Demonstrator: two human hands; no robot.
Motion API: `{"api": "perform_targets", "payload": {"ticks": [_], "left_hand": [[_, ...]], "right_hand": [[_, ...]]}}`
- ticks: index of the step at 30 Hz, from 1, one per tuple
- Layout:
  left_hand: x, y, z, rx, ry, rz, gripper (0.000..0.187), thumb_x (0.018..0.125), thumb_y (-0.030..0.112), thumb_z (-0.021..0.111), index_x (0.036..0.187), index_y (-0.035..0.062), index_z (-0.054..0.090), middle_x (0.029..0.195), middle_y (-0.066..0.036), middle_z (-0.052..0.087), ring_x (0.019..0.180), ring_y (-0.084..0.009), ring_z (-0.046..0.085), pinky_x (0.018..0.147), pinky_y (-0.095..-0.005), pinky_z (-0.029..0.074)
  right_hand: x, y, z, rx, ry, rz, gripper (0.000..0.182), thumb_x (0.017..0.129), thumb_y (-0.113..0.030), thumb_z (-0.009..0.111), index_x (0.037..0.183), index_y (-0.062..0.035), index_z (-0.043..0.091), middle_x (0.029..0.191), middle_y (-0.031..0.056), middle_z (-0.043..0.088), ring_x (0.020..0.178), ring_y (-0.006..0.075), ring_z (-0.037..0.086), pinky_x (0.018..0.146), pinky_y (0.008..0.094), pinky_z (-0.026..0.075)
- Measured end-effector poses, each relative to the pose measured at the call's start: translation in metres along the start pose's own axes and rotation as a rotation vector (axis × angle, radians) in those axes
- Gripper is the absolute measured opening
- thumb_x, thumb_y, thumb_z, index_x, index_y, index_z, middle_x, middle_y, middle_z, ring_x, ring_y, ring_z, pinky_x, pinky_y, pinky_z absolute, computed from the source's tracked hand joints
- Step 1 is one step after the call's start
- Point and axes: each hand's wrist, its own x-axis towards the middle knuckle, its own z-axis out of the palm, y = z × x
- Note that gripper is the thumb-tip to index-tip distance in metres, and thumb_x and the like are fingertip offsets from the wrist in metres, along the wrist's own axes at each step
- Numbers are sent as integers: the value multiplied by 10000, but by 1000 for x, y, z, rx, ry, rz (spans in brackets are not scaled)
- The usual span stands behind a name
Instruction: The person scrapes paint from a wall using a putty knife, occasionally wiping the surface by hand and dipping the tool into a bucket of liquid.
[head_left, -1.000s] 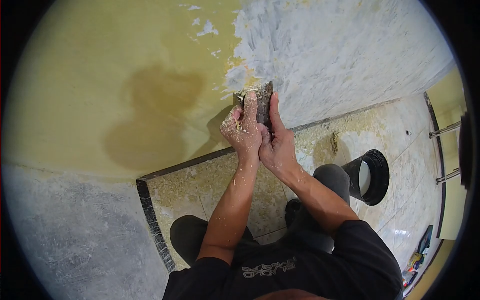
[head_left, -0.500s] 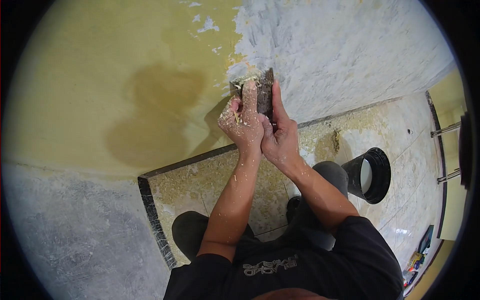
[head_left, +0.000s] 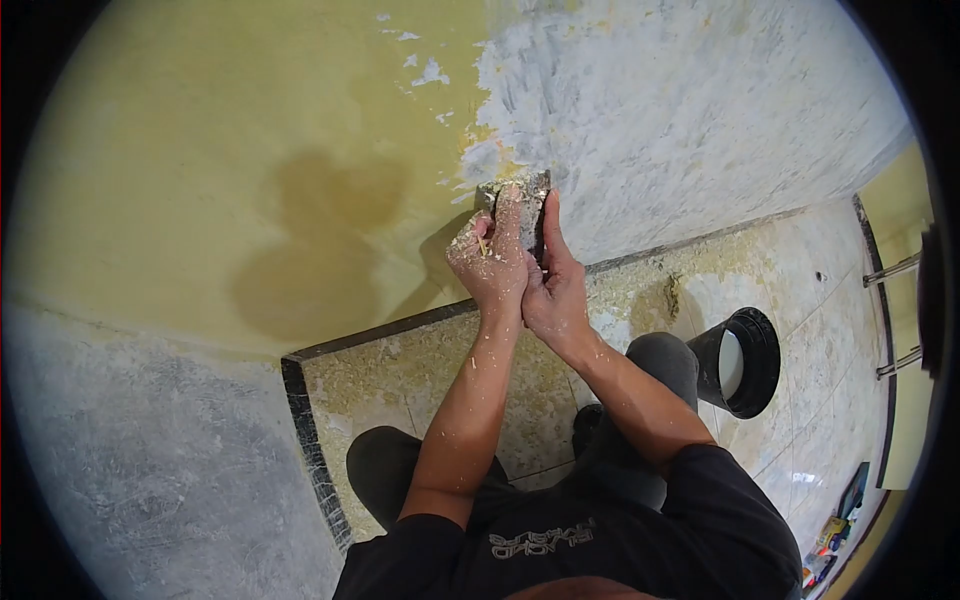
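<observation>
Yellow paint point(head_left: 180, 180) covers the left part of the wall point(head_left: 680, 110), and the right part is whitish, with a ragged border between them. At the lower end of this border, the dark scraper point(head_left: 532, 210) is against the wall, with pale crumbs point(head_left: 490, 188) along its upper edge. Left hand point(head_left: 492, 268) grips it, with the index finger laid straight along its face and the other fingers bent. Right hand point(head_left: 556, 300) is also closed on it, from the right side. Many flakes point(head_left: 430, 355) lie on the floor point(head_left: 810, 330), where a black bucket point(head_left: 707, 362) is near the right knee point(head_left: 662, 362).
</observation>
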Motion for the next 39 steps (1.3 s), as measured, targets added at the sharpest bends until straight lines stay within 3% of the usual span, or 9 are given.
{"api": "perform_targets", "payload": {"ticks": [3, 7, 10, 16, 27, 30, 35, 37, 39], "left_hand": [[3, 0, -2, 25, -28, -24, 401, 831, 294, 759, 613, 3, 591, 534, 6, 524, 484, -64, 425, 452, -262, 351], [1, -8, 5, -94, 6, -14, 422, 833, 296, 757, 593, 5, 567, 522, 7, 508, 476, -70, 409, 447, -273, 345], [3, -8, 1, 4, 28, 38, 427, 837, 301, 751, 584, 13, 563, 524, 9, 506, 479, -69, 407, 445, -278, 342], [12, -16, 19, -252, 43, 79, 428, 841, 312, 752, 601, 5, 576, 542, 7, 531, 471, -80, 425, 443, -290, 349], [-33, -48, 23, -261, -463, -116, 400, 888, 381, 664, 846, -17, 676, 644, -102, 623, 552, -185, 559, 557, -313, 449], [-33, -70, 11, 496, -455, 904, 233, 825, 175, 659, 1016, 49, 700, 830, -154, 699, 733, -330, 665, 656, -387, 522], [-32, -106, 9, 714, -792, 281, 353, 843, 189, 596, 1166, 53, 640, 837, -147, 707, 771, -342, 679, 751, -365, 518], [-34, -103, -6, 813, -1287, 87, 348, 832, 196, 609, 1147, 53, 648, 864, -153, 705, 781, -322, 680, 777, -373, 509], [-46, -100, -6, 1308, -903, 486, 338, 808, 197, 642, 1100, 27, 655, 901, -170, 698, 809, -310, 674, 778, -406, 501]], "right_hand": [[0, -22, -6, -47, -64, 176, 727, 903, 47, 444, 1539, -105, 125, 1138, 241, 650, 942, 131, 585, 809, 265, 465], [3, -29, -14, -103, -108, 275, 733, 896, 41, 446, 1538, -107, 124, 958, 236, 677, 777, 127, 561, 744, 267, 471], [-2, -13, -7, 80, -67, 189, 753, 879, 7, 495, 1526, -85, 121, 715, 287, 614, 600, 372, 635, 589, 294, 451], [20, -34, -27, -348, -70, -10, 757, 863, 3, 524, 1521, -91, 163, 663, 268, 573, 546, 320, 585, 572, 283, 439], [5, -10, -67, 398, 231, 254, 694, 960, -87, 525, 1540, -129, 146, 815, 88, 644, 526, 115, 549, 484, 258, 470], [13, -20, -108, 334, 169, 338, 667, 988, -132, 500, 1538, -127, 124, 665, 8, 491, 380, 76, 416, 330, 231, 347], [19, -29, -126, 255, 161, 389, 692, 974, -129, 510, 1541, -131, 113, 686, 26, 494, 381, 80, 407, 329, 244, 343], [7, -25, -121, 292, 148, 453, 703, 970, -124, 516, 1542, -136, 108, 692, 35, 494, 382, 83, 402, 330, 250, 339], [6, -19, -108, 464, 138, 587, 695, 965, -126, 509, 1540, -126, 118, 673, 14, 491, 392, 97, 431, 330, 261, 357]]}}
